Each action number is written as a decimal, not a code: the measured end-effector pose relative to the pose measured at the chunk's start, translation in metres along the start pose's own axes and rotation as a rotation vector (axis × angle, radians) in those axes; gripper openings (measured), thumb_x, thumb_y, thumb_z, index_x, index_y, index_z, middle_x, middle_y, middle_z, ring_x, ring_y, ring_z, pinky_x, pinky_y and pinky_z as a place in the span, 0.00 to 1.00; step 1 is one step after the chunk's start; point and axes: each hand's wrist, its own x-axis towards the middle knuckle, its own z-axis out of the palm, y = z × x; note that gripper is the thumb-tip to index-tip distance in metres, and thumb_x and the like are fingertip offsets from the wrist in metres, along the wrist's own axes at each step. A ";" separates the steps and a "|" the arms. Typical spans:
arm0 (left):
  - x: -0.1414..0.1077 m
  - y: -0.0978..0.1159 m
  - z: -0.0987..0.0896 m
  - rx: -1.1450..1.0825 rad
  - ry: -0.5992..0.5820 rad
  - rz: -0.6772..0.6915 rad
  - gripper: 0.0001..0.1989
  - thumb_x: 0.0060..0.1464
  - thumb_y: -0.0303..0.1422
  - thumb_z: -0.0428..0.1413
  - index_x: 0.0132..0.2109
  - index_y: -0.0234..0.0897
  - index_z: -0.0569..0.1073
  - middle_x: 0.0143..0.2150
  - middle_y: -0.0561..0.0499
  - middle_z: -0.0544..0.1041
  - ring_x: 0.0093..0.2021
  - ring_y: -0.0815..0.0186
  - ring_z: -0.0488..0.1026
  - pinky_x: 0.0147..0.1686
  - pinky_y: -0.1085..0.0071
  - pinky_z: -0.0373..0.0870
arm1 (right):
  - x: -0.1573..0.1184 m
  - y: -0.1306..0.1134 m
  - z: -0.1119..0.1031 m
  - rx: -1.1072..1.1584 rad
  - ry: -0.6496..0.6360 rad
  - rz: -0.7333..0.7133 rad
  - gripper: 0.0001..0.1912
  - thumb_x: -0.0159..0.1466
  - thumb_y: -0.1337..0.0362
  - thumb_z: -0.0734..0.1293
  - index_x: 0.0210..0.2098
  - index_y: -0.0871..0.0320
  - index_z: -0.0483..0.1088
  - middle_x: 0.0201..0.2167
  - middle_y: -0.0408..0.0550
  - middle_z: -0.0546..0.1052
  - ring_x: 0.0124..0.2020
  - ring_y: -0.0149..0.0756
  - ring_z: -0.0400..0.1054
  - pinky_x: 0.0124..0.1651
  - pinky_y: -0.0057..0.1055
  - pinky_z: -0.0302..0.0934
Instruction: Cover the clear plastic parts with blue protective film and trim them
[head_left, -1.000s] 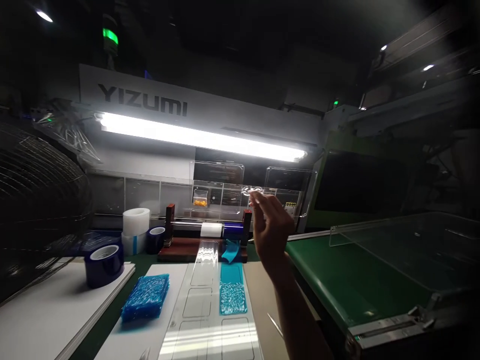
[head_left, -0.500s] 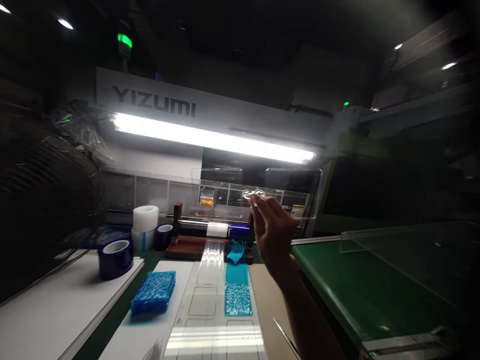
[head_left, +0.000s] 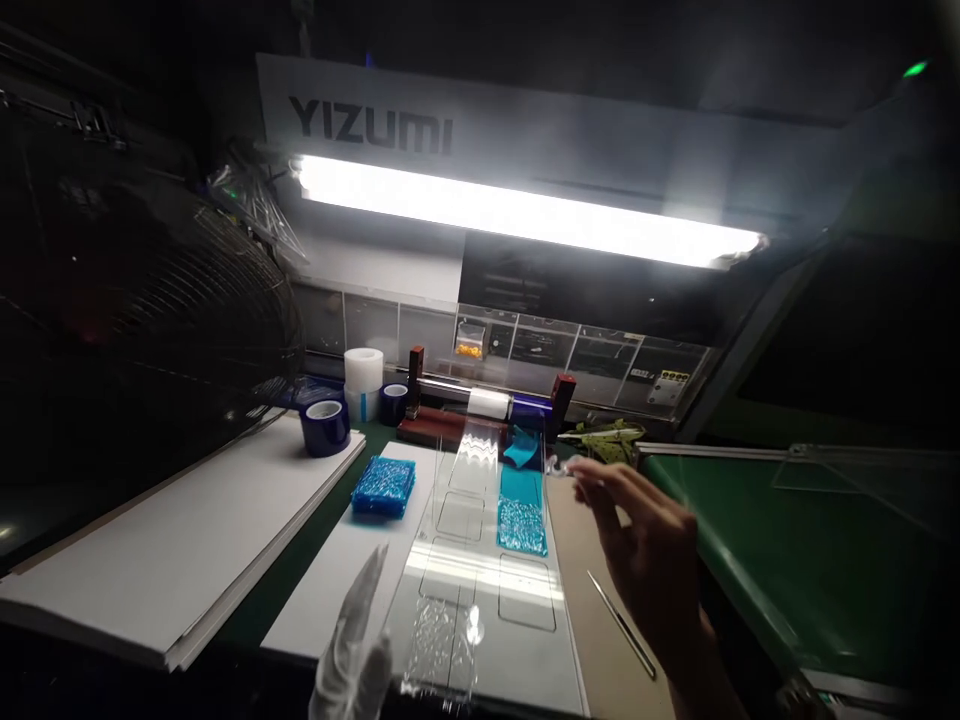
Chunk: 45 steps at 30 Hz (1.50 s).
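Note:
My right hand (head_left: 649, 540), bare, is raised over the right side of the board. Its fingertips are pinched on a clear plastic piece (head_left: 556, 466) with small curled loops; thin transparent edges beyond them are hard to trace. My left hand (head_left: 352, 650), in a thin whitish glove, is at the bottom with its finger and thumb apart. Beside it a crinkled clear film (head_left: 442, 640) lies on the grey board (head_left: 517, 660) with outlined rectangles. Blue textured film (head_left: 523, 527) lies on the board further back. A pointed metal tool (head_left: 621, 625) rests right of the board.
A blue film stack (head_left: 384, 486) sits left of the board. Behind are a film roll holder (head_left: 450, 425), white rolls (head_left: 364, 372) and a dark blue tape roll (head_left: 325, 428). White sheets (head_left: 187, 530) and a fan (head_left: 217, 290) stand left, a green conveyor (head_left: 810, 560) right.
My right hand has come down from in front of the bins to over the board with the clear plastic piece. My gloved left hand now shows at the bottom. The view has tilted down.

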 end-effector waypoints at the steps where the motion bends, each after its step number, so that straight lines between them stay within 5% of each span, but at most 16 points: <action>1: 0.000 -0.005 0.001 -0.008 0.008 -0.028 0.18 0.59 0.40 0.52 0.55 0.40 0.66 0.57 0.44 0.66 0.53 0.58 0.67 0.51 0.54 0.68 | -0.018 -0.001 0.003 0.037 -0.059 0.054 0.08 0.65 0.68 0.63 0.41 0.55 0.73 0.32 0.43 0.77 0.31 0.28 0.72 0.32 0.22 0.65; 4: -0.003 -0.023 0.007 -0.008 0.024 -0.125 0.23 0.60 0.43 0.50 0.59 0.40 0.62 0.61 0.43 0.64 0.57 0.55 0.65 0.55 0.48 0.63 | -0.067 -0.004 0.013 0.099 -0.192 0.156 0.08 0.65 0.68 0.62 0.40 0.55 0.73 0.29 0.42 0.76 0.27 0.28 0.72 0.29 0.22 0.65; 8: -0.016 -0.044 0.015 0.027 0.023 -0.248 0.24 0.64 0.45 0.34 0.64 0.49 0.54 0.63 0.49 0.64 0.63 0.51 0.59 0.56 0.39 0.62 | -0.109 -0.010 0.019 0.147 -0.267 0.230 0.08 0.65 0.69 0.62 0.39 0.56 0.72 0.28 0.42 0.76 0.24 0.28 0.72 0.27 0.22 0.66; 17: -0.043 -0.051 0.030 0.048 -0.152 -0.264 0.23 0.65 0.36 0.25 0.65 0.50 0.30 0.67 0.46 0.49 0.62 0.49 0.56 0.45 0.44 0.74 | -0.133 -0.018 0.005 0.073 -0.302 0.244 0.11 0.64 0.71 0.63 0.44 0.54 0.72 0.30 0.43 0.77 0.28 0.31 0.74 0.32 0.23 0.69; 22: -0.022 -0.031 0.032 0.090 -0.258 -0.580 0.27 0.64 0.41 0.22 0.66 0.43 0.42 0.66 0.42 0.52 0.62 0.45 0.54 0.46 0.38 0.71 | -0.132 -0.018 0.002 0.058 -0.298 0.215 0.11 0.63 0.71 0.64 0.44 0.55 0.72 0.29 0.43 0.76 0.30 0.30 0.74 0.34 0.23 0.70; 24: -0.010 -0.019 0.030 0.153 -0.304 -0.607 0.28 0.63 0.41 0.21 0.66 0.44 0.45 0.66 0.43 0.54 0.63 0.44 0.55 0.44 0.38 0.72 | -0.131 -0.017 0.002 0.059 -0.296 0.221 0.11 0.63 0.71 0.64 0.43 0.55 0.72 0.30 0.43 0.77 0.30 0.30 0.74 0.34 0.23 0.70; 30: 0.024 0.014 0.003 0.316 -0.324 -0.093 0.25 0.65 0.38 0.27 0.67 0.44 0.33 0.69 0.44 0.50 0.65 0.55 0.55 0.50 0.50 0.72 | -0.125 -0.014 0.001 0.034 -0.282 0.199 0.10 0.63 0.71 0.64 0.42 0.55 0.73 0.32 0.43 0.78 0.30 0.30 0.75 0.33 0.22 0.69; 32: 0.033 0.023 -0.008 0.329 -0.365 0.011 0.35 0.62 0.48 0.39 0.68 0.41 0.33 0.70 0.43 0.44 0.67 0.52 0.47 0.58 0.50 0.63 | -0.121 -0.014 0.000 0.013 -0.267 0.192 0.09 0.63 0.71 0.63 0.41 0.55 0.73 0.31 0.43 0.79 0.30 0.30 0.75 0.32 0.22 0.69; 34: 0.038 0.030 -0.012 0.386 -0.451 0.133 0.52 0.48 0.59 0.50 0.68 0.37 0.35 0.70 0.40 0.39 0.68 0.46 0.40 0.63 0.46 0.51 | -0.117 -0.015 -0.001 0.004 -0.262 0.194 0.09 0.63 0.71 0.63 0.39 0.56 0.73 0.30 0.44 0.79 0.29 0.31 0.75 0.32 0.22 0.69; 37: 0.040 0.038 -0.003 0.542 -0.601 0.359 0.67 0.32 0.66 0.54 0.67 0.30 0.35 0.70 0.34 0.38 0.68 0.40 0.37 0.64 0.45 0.43 | -0.115 -0.017 0.001 0.001 -0.265 0.193 0.09 0.63 0.71 0.62 0.38 0.57 0.74 0.29 0.44 0.78 0.27 0.30 0.74 0.31 0.22 0.68; 40: 0.039 0.042 0.014 0.621 -0.677 0.490 0.69 0.30 0.64 0.56 0.67 0.28 0.31 0.69 0.32 0.40 0.67 0.39 0.38 0.63 0.45 0.40 | -0.115 -0.020 0.006 0.009 -0.269 0.188 0.09 0.63 0.73 0.61 0.38 0.57 0.73 0.28 0.44 0.78 0.26 0.29 0.73 0.29 0.22 0.67; 42: 0.038 0.042 0.022 0.652 -0.687 0.535 0.66 0.35 0.59 0.57 0.66 0.27 0.29 0.68 0.30 0.45 0.66 0.39 0.43 0.61 0.44 0.43 | -0.115 -0.023 0.008 0.031 -0.282 0.198 0.10 0.63 0.74 0.61 0.38 0.58 0.72 0.27 0.44 0.77 0.25 0.29 0.72 0.29 0.22 0.66; 45: 0.037 0.037 0.024 0.678 -0.673 0.540 0.60 0.40 0.52 0.57 0.67 0.23 0.32 0.60 0.26 0.61 0.57 0.39 0.61 0.52 0.47 0.60 | -0.113 -0.025 -0.001 0.069 -0.327 0.213 0.09 0.63 0.72 0.62 0.41 0.58 0.72 0.26 0.44 0.76 0.25 0.29 0.72 0.29 0.23 0.67</action>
